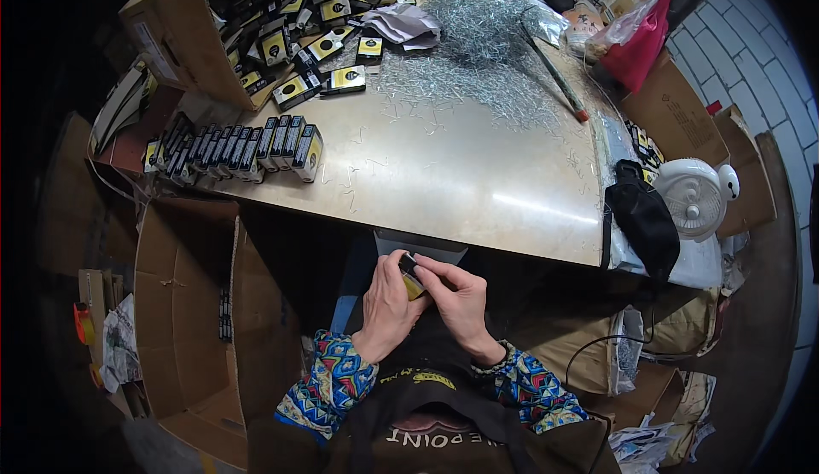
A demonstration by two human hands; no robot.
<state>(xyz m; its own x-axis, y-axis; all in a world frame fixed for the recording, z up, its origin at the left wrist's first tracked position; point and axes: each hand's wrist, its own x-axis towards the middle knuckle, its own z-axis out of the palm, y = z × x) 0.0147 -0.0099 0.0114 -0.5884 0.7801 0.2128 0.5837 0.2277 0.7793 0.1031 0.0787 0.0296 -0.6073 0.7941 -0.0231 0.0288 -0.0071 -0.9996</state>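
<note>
Over my lap, just off the table's near edge, my left hand [388, 305] grips a small black and yellow box [413, 286]. My right hand [458, 300] meets it at the top, its fingertips pressed on the box's upper end. Much of the box is covered by my fingers. On the table [444, 175], a row of similar small boxes [247, 147] stands upright at the left. Beyond it, many more boxes [328, 46] lie jumbled, spilling from a tipped cardboard carton [183, 43]. A heap of small bent metal wires [486, 34] spreads across the far middle.
A long thin stick [559, 77] lies beside the wire heap. At the right edge are a black pouch [641, 222] and a white fan [689, 199]. An open cardboard carton [183, 312] stands on my left, with several boxes inside. Bags and paper lie low on the right.
</note>
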